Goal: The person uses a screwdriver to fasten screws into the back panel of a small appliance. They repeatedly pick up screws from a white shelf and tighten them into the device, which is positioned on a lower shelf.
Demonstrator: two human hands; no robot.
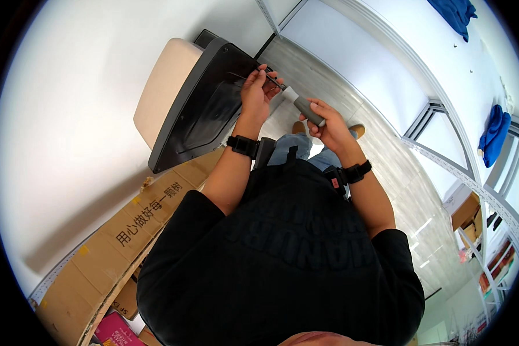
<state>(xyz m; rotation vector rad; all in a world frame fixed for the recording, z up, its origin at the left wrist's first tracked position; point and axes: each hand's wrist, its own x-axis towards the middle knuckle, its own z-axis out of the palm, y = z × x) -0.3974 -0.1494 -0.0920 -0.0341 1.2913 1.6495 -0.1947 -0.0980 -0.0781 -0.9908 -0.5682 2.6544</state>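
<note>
My right hand [326,124] is closed round the grey handle of a screwdriver [303,107], which has a pale collar and a thin dark shaft. The shaft points up and left toward the edge of a black plastic seat base [210,109]. My left hand [258,92] is curled by that edge, thumb and fingers closed round the front of the shaft. The tip is hidden by these fingers, and whether a screw is there cannot be told. A beige padded seat cushion [166,89] sits against the other side of the black base, which stands tilted, its underside facing me.
Below the seat at the left lies a long cardboard box [106,254], with a pink package [118,330] near it. A white wall [92,86] rises behind the seat. White metal framing [450,155] runs along the right, with blue cloth [495,135] hanging there.
</note>
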